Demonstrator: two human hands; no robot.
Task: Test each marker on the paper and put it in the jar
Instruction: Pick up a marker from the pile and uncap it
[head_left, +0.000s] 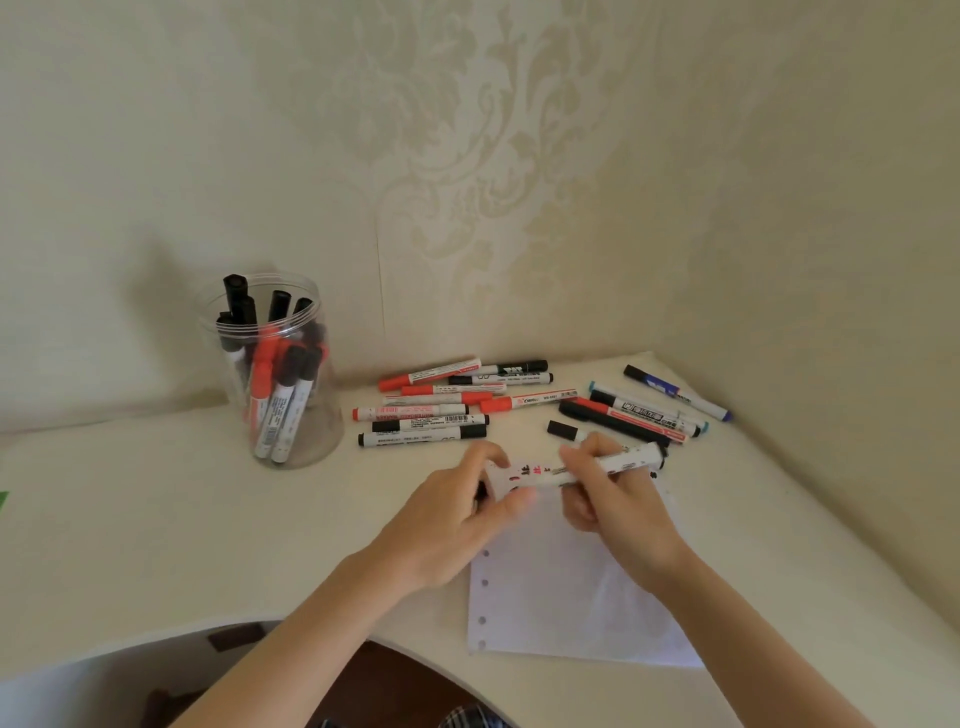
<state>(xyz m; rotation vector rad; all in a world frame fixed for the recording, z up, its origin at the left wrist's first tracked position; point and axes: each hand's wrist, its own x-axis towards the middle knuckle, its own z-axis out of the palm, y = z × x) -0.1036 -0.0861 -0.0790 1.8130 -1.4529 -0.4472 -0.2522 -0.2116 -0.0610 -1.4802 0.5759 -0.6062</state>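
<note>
A cream desk (156, 519) holds punched paper (561, 597) nearest the viewer. Above it, left hand (457, 519) and right hand (613, 499) each grip one white marker (618, 462). Beyond lie loose markers (447, 410) and, far left, a clear jar (270, 374) of markers.

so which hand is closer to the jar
Left. The left hand is just right of the jar and toward the person; the right hand sits farther right, holding the marker too.
</note>
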